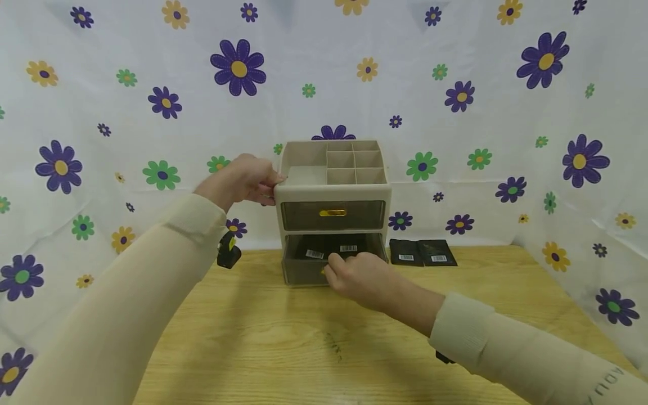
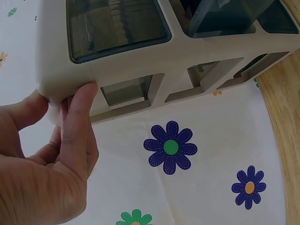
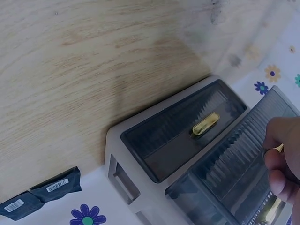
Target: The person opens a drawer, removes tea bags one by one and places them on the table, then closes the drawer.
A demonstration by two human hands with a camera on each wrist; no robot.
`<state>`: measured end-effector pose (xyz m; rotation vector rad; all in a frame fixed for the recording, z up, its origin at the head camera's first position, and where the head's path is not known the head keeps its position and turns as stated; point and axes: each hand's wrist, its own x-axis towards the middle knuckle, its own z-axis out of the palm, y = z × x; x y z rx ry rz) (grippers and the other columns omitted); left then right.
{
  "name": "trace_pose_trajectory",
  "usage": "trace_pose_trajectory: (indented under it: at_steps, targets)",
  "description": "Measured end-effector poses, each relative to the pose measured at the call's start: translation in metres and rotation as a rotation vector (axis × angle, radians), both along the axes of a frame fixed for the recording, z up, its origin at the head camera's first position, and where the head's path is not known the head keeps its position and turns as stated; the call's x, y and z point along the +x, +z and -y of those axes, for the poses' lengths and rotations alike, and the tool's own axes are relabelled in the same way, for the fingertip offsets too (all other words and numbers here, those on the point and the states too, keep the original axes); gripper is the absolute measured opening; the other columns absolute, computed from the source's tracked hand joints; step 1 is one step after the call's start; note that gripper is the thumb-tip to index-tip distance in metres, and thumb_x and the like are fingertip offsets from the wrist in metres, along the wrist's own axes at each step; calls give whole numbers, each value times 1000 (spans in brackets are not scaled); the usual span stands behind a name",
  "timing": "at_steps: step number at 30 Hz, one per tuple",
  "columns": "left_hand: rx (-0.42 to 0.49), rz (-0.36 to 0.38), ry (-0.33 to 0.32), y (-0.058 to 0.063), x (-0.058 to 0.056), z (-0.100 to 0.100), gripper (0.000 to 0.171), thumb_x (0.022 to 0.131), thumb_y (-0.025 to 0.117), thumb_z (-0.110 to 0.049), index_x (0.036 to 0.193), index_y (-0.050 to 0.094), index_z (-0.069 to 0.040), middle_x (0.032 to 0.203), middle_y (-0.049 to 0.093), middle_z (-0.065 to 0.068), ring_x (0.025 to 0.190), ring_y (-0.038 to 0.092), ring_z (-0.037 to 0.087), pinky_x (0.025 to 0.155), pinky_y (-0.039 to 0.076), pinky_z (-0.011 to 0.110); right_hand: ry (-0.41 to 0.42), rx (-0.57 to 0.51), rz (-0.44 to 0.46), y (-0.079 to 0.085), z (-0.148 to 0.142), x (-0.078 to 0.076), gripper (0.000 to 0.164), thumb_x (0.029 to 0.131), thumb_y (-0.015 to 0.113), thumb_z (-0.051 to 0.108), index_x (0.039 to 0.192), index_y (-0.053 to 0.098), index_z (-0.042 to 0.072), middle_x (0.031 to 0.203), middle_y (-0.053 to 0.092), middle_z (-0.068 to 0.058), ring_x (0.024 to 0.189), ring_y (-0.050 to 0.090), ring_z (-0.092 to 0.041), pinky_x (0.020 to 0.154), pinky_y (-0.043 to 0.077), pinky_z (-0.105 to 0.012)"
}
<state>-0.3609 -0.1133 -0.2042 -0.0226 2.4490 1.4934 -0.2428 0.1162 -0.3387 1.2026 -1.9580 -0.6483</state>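
Note:
A beige desktop drawer organizer stands at the back of the wooden table. My left hand grips its upper left corner; in the left wrist view, thumb and fingers of that hand press around the corner. The smoky transparent middle drawer is pulled out, with black packets bearing barcode labels inside. My right hand pinches this drawer's gold handle, mostly hidden by the fingers. Above it, the top drawer is closed. The bottom drawer is closed too, showing in the right wrist view.
Two black packets with barcode labels lie on the table, right of the organizer. Its top has one large compartment and several small ones. A flower-printed white cloth hangs behind and along the right.

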Motion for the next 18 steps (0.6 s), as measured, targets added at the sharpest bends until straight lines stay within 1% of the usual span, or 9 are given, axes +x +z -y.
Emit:
trace_pose_trajectory:
  at_steps: [5,9,13,18]
  targets:
    - [-6,2,0,-1,0,1,29,92,53,-16,116,49,0,115,51,18,94,60,29,72,56,35,20,5,-16,0,0,7,6,90,57,11,86,60,8,71,43,1,43,23,-5,33,32,-20]
    - [-13,-18,2,0,1,1,29,92,53,-17,116,49,0,114,51,18,93,60,29,71,56,35,28,6,-21,1,0,14,7,90,56,12,86,60,9,70,43,1,43,24,-5,33,31,-19]
    - [-4,-11,-6,1,0,1,29,93,52,-16,117,48,1,115,51,18,94,60,30,72,56,36,58,9,-16,2,0,23,9,91,54,11,85,60,9,70,45,1,42,25,-4,33,30,-18]
    - [-16,-12,5,1,-1,1,30,92,53,-17,116,48,0,114,52,18,93,61,29,71,56,36,80,-7,-17,0,1,32,9,90,55,10,81,57,10,70,45,2,43,25,-4,33,27,-18]
